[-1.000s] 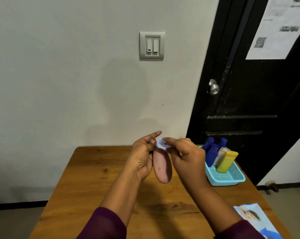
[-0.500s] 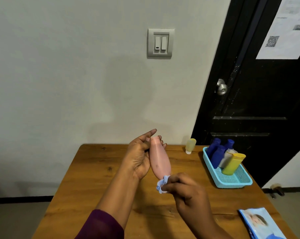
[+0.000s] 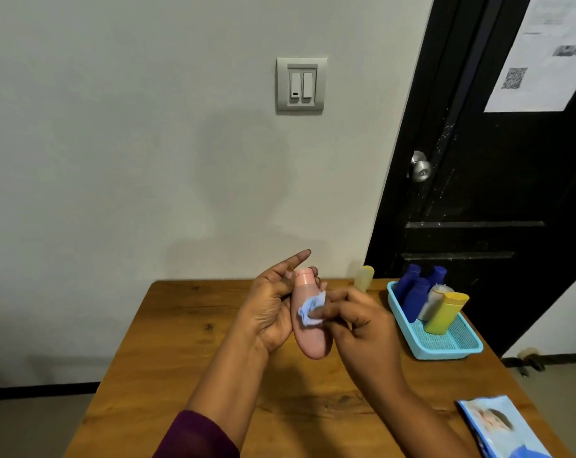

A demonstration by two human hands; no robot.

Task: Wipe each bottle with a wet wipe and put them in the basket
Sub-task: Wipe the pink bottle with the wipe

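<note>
Nearby, yellow bottle (image 3: 363, 278) behind hands

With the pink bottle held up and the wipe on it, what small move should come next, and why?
Probably slide the crumpled pale blue wet wipe down toward the rounded base of the pink plastic bottle. The right hand presses it at mid-body, the left hand cradles the bottle from behind, and the lower part lies bare below the wipe.
</note>
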